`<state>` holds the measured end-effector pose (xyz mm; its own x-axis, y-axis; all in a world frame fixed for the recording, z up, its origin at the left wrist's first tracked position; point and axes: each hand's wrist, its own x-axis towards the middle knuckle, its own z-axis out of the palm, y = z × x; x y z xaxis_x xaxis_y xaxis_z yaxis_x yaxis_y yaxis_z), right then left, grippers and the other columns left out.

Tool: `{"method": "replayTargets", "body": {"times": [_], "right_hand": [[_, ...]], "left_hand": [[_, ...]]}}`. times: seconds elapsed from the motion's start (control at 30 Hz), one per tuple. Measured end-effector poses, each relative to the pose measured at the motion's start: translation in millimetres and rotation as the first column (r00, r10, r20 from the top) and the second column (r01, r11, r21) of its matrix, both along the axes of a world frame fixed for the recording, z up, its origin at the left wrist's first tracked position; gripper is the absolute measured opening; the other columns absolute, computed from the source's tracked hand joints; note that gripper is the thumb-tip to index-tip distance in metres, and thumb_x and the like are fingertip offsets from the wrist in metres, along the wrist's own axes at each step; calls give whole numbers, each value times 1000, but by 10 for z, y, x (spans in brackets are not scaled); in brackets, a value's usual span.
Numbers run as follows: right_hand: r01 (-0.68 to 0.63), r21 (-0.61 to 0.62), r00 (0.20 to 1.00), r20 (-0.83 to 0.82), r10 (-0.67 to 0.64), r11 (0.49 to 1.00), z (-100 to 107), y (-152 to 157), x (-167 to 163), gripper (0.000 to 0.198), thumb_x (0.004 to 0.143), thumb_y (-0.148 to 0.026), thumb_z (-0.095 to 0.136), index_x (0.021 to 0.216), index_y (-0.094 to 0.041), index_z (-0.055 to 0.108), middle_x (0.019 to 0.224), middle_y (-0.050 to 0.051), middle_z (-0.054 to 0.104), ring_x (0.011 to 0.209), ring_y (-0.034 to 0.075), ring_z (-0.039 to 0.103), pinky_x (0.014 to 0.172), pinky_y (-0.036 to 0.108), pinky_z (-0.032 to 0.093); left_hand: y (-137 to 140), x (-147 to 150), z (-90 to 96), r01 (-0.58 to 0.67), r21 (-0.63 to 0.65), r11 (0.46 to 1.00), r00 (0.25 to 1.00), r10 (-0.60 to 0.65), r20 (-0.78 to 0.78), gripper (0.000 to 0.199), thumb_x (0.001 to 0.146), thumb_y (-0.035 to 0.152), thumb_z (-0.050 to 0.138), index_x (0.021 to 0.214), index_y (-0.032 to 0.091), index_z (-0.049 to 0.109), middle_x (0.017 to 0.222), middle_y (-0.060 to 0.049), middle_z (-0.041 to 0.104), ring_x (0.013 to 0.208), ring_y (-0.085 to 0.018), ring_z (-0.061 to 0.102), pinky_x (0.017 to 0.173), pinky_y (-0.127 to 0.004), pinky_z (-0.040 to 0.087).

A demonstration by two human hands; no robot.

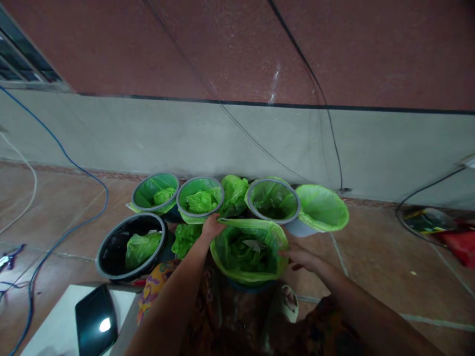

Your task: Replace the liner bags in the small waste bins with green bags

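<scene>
Between my feet stands a bin lined with a green plastic bag point(248, 277), its edge folded out over the rim. My left hand point(213, 226) pinches the bag's edge at the back left and pulls it out a little. At the right side my right hand point(302, 257) holds the bag's edge, with the thumb on the plastic and the other fingers below it. Inside the bag lies a small pale scrap point(253, 244). Right behind is a grey-rimmed bin point(273, 220) with a green liner.
More lined bins, a grey-rimmed one point(200, 214), another point(136, 185) and a black one point(106, 271), stand to the left. A light bin with a green bag point(326, 210) is at right. A tablet point(95, 321) lies on a white surface; a blue cable point(67, 232) crosses the floor.
</scene>
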<state>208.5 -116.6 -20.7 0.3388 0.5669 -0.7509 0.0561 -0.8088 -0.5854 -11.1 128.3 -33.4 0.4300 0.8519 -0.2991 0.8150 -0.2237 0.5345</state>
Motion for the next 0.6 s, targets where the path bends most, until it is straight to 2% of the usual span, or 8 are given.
{"method": "replayTargets", "body": {"times": [0.07, 0.13, 0.23, 0.33, 0.43, 0.5, 0.6], "right_hand": [[-44, -72, 998, -36, 42, 996, -11, -59, -31, 33, 79, -23, 62, 111, -20, 58, 92, 7, 71, 73, 17, 66, 65, 31, 52], [-81, -84, 996, -29, 79, 993, -7, -91, -16, 17, 77, -17, 60, 95, -17, 60, 70, 2, 65, 60, 13, 60, 59, 26, 50], [-80, -41, 996, -42, 78, 996, 54, -104, 83, 4, 76, -20, 62, 78, -17, 60, 55, -4, 53, 50, 8, 50, 50, 20, 44], [6, 40, 1000, -21, -6, 999, 131, -111, 205, 15, 72, -29, 69, 72, -17, 59, 52, -5, 50, 47, 7, 46, 47, 19, 41], [80, 75, 993, 80, -86, 994, 168, -133, 280, 27, 72, -40, 72, 69, -17, 59, 52, -3, 53, 47, 9, 48, 46, 21, 42], [94, 48, 987, 127, -100, 994, 163, -156, 286, 37, 73, -52, 70, 72, -17, 60, 55, 1, 58, 51, 12, 53, 48, 23, 46], [57, -73, 997, 62, -53, 996, 115, -202, 214, 53, 74, -68, 61, 81, -15, 63, 62, 6, 64, 61, 19, 63, 54, 31, 53]], "left_hand": [[-44, 49, 53, 66, 8, 998, 996, -65, -58, 45, 77, 27, 67, 120, 14, 65, 109, -12, 72, 100, -23, 67, 87, -28, 48], [-84, 87, 100, 103, 45, 994, 988, -96, -122, 37, 79, 33, 65, 112, 16, 69, 103, -13, 73, 99, -25, 67, 84, -29, 48], [-112, 108, 154, 77, 129, 989, 980, -51, -190, 30, 85, 35, 56, 104, 17, 72, 101, -14, 73, 98, -24, 68, 81, -28, 48], [-103, 86, 182, 39, 176, 984, 978, -2, -206, 32, 91, 32, 45, 100, 17, 73, 101, -12, 73, 95, -22, 68, 77, -25, 47], [-81, 46, 195, 48, 195, 980, 974, -2, -229, 34, 92, 30, 42, 99, 18, 73, 101, -11, 74, 93, -22, 68, 75, -26, 47], [-68, 24, 205, 60, 204, 977, 969, -8, -246, 35, 92, 30, 41, 101, 18, 73, 100, -12, 74, 93, -24, 69, 74, -26, 48], [-54, 3, 221, 64, 218, 974, 967, -6, -256, 37, 92, 30, 40, 101, 17, 74, 98, -13, 74, 91, -25, 69, 72, -27, 48]]}}
